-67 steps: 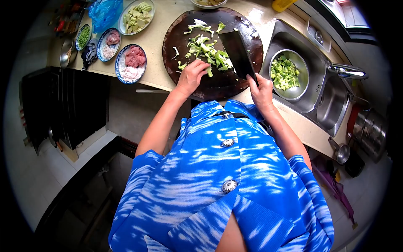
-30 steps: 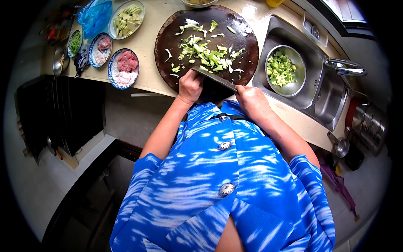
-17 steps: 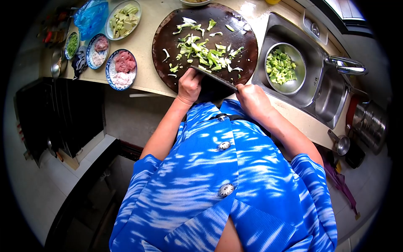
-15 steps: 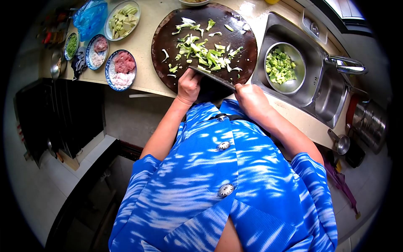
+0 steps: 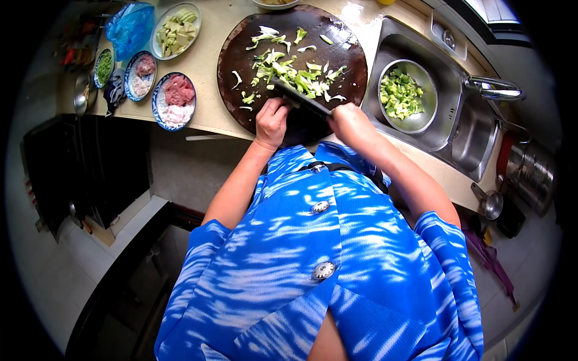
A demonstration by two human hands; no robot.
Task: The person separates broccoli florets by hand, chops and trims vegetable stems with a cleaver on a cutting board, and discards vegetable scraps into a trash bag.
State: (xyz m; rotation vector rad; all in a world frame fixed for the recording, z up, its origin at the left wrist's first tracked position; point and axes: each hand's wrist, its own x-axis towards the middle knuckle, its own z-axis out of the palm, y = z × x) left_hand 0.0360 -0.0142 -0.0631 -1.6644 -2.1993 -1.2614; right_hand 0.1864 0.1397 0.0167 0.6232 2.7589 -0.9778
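Observation:
My right hand [image 5: 352,125] is closed round the handle of a dark-bladed cleaver [image 5: 302,100], which slants up and left over the round chopping board [image 5: 238,45]. My left hand [image 5: 272,123] rests at the board's near edge just left of the blade, its fingers curled together; whatever they press on is hidden. Beyond the blade, chopped leafy greens [image 5: 310,79] lie in a loose heap, with stray pieces scattered across the dark, wet board.
Left on the counter stand plates of raw meat [image 5: 179,90], minced meat [image 5: 143,66], pale cut vegetable [image 5: 176,35] and chopped green [image 5: 103,67], beside a blue plastic bag [image 5: 129,27]. To the right, a metal bowl of chopped greens [image 5: 400,95] sits in the sink [image 5: 448,78].
My right hand and the cleaver have moved left and slightly away from me, the blade now nearer the heap. My left hand has barely shifted.

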